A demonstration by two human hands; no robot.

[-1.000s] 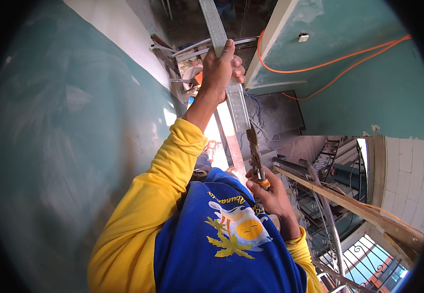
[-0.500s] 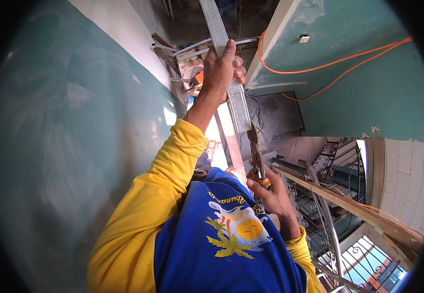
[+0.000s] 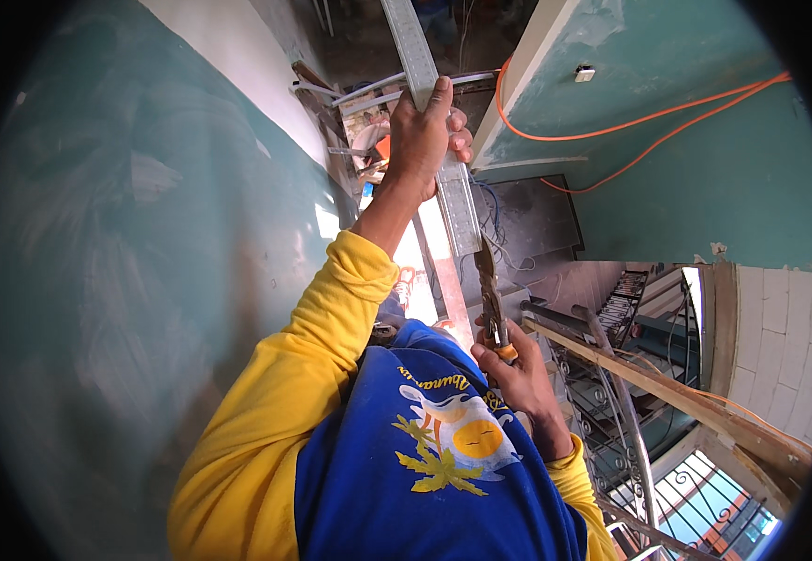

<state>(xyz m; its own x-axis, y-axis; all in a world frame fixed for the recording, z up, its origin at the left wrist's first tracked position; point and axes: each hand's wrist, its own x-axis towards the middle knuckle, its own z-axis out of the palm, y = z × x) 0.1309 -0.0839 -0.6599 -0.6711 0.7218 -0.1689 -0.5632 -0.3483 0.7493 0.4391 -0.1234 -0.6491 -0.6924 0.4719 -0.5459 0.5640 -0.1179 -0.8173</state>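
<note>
My left hand (image 3: 422, 138) is wrapped round a long galvanized metal channel (image 3: 459, 213), its thumb lying along the strip. The channel slants from the top of the view down toward my right hand. Lower down, my right hand (image 3: 524, 376) is closed on the handles of a pair of tin snips (image 3: 490, 292), whose orange-yellow grip end shows by the thumb. The snips' dark blades point up and meet the channel's lower end at its right corner. Whether the blades are apart or closed is hard to make out. My fingers partly hide the handles.
A green-painted wall (image 3: 228, 215) rises close on the left. Orange cable (image 3: 611, 131) hangs across another green wall at upper right. At lower right are a wooden beam (image 3: 668, 388), a metal rail (image 3: 625, 411) and a barred window (image 3: 705, 496). Blue wires lie beyond the channel.
</note>
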